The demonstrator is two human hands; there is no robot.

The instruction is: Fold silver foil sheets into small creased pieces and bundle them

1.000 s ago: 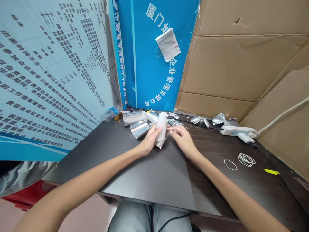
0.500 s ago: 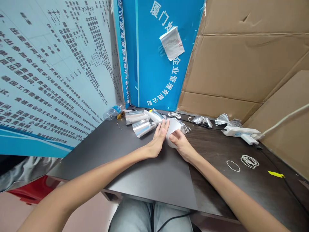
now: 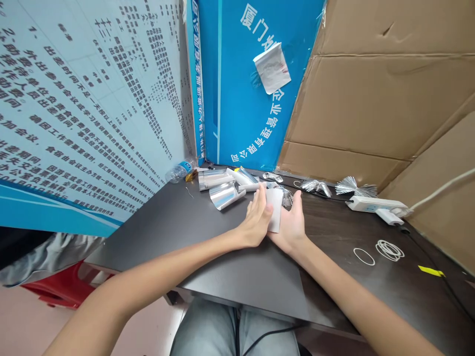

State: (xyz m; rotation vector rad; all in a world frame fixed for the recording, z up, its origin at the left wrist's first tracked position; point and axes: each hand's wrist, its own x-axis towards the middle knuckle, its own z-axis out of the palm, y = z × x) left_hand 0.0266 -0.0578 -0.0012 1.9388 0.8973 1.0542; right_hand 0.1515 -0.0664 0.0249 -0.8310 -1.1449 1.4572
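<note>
A whitish sheet (image 3: 274, 210) stands between my two hands over the middle of the table. My left hand (image 3: 256, 220) has its fingers extended and pressed together, with the thumb against the sheet's left side. My right hand (image 3: 293, 225) lies on the other side, palm turned up, thumb spread away and its other fingers hidden behind the sheet. Just beyond my hands are silver curled foil sheets (image 3: 224, 195) and a fringed silver bundle (image 3: 287, 197), partly covered by the sheet.
A plastic bottle (image 3: 180, 171) lies at the back left. Silver fringed bows (image 3: 356, 187), a white power strip (image 3: 378, 204), white rings (image 3: 389, 250) and a yellow strip (image 3: 431, 271) are on the right. Panels and cardboard (image 3: 371, 99) border the table (image 3: 230, 277).
My right hand has opened, its thumb coming off the sheet and its palm turning up. The sheet now looks narrower and more upright between my hands. The view has shifted slightly left.
</note>
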